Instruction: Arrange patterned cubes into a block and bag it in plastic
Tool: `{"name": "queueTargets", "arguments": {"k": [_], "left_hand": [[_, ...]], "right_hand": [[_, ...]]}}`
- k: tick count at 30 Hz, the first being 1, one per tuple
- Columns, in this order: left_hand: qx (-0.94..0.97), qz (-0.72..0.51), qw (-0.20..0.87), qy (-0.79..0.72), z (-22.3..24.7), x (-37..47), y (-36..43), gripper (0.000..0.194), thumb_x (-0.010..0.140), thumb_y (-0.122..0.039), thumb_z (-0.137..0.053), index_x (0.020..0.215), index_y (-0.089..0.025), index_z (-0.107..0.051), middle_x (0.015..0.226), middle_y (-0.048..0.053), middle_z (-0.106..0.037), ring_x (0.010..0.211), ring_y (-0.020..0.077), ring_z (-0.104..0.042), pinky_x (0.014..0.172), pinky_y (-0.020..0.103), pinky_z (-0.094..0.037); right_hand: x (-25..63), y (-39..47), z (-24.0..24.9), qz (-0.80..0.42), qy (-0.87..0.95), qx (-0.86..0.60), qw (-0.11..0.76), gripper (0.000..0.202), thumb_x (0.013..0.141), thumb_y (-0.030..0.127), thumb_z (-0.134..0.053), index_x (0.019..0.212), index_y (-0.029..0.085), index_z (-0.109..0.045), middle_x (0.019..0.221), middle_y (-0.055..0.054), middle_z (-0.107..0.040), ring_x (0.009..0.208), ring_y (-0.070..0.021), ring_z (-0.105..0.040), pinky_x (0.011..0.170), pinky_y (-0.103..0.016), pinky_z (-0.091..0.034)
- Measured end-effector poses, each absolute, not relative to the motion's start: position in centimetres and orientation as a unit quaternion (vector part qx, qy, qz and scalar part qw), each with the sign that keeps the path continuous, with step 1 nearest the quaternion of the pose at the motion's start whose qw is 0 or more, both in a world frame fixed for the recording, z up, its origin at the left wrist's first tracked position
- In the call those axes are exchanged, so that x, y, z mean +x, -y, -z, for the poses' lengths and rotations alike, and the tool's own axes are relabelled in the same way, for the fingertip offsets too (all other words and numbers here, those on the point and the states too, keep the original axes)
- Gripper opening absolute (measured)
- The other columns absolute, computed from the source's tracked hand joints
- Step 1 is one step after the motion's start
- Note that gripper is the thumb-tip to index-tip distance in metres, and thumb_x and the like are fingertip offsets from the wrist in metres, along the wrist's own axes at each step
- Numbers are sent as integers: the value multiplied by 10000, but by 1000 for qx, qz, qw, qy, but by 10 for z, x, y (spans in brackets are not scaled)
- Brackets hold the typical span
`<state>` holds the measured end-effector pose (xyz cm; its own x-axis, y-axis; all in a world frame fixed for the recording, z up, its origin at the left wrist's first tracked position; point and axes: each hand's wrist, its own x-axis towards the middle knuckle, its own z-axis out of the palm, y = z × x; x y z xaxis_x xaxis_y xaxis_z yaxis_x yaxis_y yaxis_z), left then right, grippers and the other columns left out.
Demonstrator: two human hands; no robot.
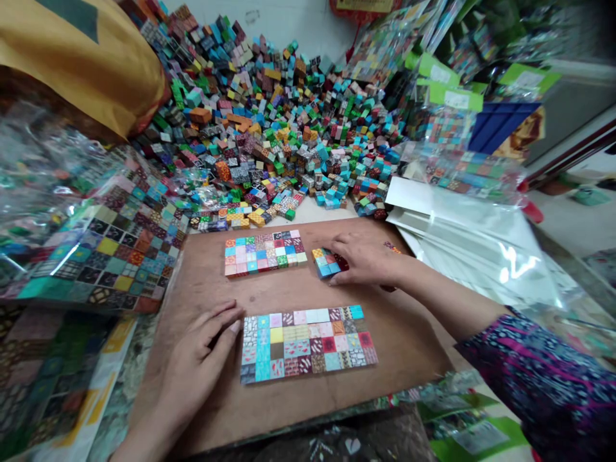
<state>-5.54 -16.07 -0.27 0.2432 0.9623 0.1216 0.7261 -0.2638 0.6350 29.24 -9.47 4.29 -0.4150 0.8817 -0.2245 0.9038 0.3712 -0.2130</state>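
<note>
On a brown wooden board (269,292) lie two flat rectangular arrays of small patterned cubes. The nearer cube array (308,343) has my left hand (205,350) at its left edge, fingers stretched out and resting on the board, with the fingertips at or just beside the cubes. Behind it sits the farther cube array (264,252). To the right of that one, my right hand (363,260) grips a small group of cubes (326,263), orange and blue on top, between thumb and fingers. The palm hides part of this group.
A large heap of loose cubes (269,135) spreads behind the board against the wall. Left stands a plastic-wrapped stack of cubes (120,244). On the right lie white sheets (462,237), a blue bin (500,125) and bagged cubes with green labels (455,96).
</note>
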Motion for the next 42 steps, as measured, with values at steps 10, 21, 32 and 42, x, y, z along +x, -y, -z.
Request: {"name": "queueTargets", "arguments": {"k": [10, 21, 32, 42], "left_hand": [[737, -271, 279, -553, -3, -55, 160, 425, 867, -532, -533, 1099, -232, -725, 1175, 69, -716, 1101, 252, -662, 983, 419, -526], [751, -274, 236, -552, -21, -45, 119, 514, 871, -512, -481, 1193, -158, -667, 1155, 104, -679, 1047, 276, -642, 893, 411, -532], [733, -297, 207, -576, -11, -48, 102, 443, 881, -503, -516, 1203, -237, -668, 964, 59, -639, 847, 218, -626, 771, 352, -498], [740, -305, 200, -564, -7, -48, 107, 413, 891, -473, -536, 1207, -240, -667, 949, 45, -623, 815, 200, -611, 740, 330, -472]], "right_hand": [[288, 107, -49, 189, -798, 572, 24, 452, 773, 441, -674, 1160, 222, -591, 1134, -103, -583, 938, -264, -594, 812, -388, -482], [285, 86, -39, 174, -781, 600, 2, 552, 784, 414, -662, 1276, 198, -536, 1166, -117, -589, 1024, -281, -587, 855, -378, -463], [286, 76, -38, 155, -802, 576, 8, 536, 748, 403, -688, 1213, 174, -550, 1146, -121, -612, 1017, -282, -587, 859, -379, -467], [287, 79, -34, 171, -808, 564, -20, 611, 771, 394, -685, 1315, 167, -523, 1191, -123, -604, 1067, -282, -587, 900, -377, -475]]}}
